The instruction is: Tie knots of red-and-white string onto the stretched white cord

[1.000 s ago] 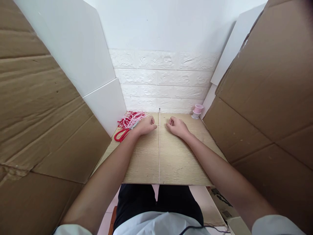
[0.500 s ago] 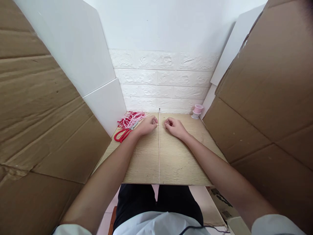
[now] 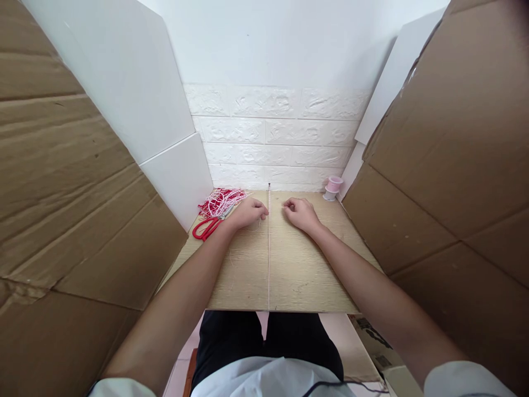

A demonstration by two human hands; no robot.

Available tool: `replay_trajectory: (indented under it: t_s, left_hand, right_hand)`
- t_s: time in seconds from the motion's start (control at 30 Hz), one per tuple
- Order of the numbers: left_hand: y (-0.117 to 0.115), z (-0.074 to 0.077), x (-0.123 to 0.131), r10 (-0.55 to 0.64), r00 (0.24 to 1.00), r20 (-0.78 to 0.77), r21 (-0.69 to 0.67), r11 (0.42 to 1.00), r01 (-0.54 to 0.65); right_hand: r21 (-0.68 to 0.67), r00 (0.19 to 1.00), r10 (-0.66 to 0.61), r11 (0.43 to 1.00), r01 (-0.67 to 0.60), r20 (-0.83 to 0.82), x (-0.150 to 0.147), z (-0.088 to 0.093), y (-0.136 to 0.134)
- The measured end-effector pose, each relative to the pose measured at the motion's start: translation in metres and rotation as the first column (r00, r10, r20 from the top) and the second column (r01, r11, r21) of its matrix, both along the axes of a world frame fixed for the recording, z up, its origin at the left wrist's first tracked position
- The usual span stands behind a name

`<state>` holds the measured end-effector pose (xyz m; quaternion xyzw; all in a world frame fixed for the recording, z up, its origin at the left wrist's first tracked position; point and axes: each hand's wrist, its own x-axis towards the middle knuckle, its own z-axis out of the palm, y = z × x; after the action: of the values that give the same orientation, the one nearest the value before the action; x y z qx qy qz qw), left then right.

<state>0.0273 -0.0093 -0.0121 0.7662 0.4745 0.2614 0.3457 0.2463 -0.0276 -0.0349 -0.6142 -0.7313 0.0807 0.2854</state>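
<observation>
A thin pale pink cord runs taut from a small nail at the back of the wooden board to its front edge. Close against the cord on its left is my left hand, its fingers curled and pinched together. Fine thread ends show below those fingers. On the other side, a little apart from the cord, my right hand has thumb and forefinger closed in a pinch. Whatever lies between the fingertips of either hand is too fine to make out.
Red-handled scissors lie beside my left forearm, against a tangle of red and pink cords. Two stacked spools stand at the back right corner. Cardboard walls rise on both sides, and a white brick-patterned wall closes the back.
My right hand has shifted slightly right, away from the cord. My left hand's fingertips have moved slightly right and down, nearer to the cord. Scissors, cords and spools are unmoved.
</observation>
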Motion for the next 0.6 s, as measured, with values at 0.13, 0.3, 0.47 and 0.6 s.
replay_trajectory:
  t_s: [0.13,0.3,0.47,0.6]
  left_hand:
    - [0.003,-0.002,-0.001,0.012,1.0,0.022,-0.026,1.0,-0.011]
    - [0.001,0.001,-0.001,-0.015,0.999,0.042,-0.008,1.0,0.015]
    - [0.002,-0.001,-0.001,-0.038,0.997,0.066,0.011,0.999,0.038]
    - [0.003,-0.003,-0.002,-0.048,0.998,0.05,0.059,0.997,0.045]
  right_hand:
    - [-0.038,0.994,-0.104,0.994,0.105,0.015,0.003,0.001,0.002]
    - [0.025,0.993,-0.111,0.993,0.112,-0.037,0.003,0.0,0.003]
    - [0.12,0.982,0.155,0.983,-0.143,-0.106,-0.004,-0.002,0.003]
    - [0.152,0.941,0.324,0.939,-0.307,-0.101,-0.01,-0.001,-0.002]
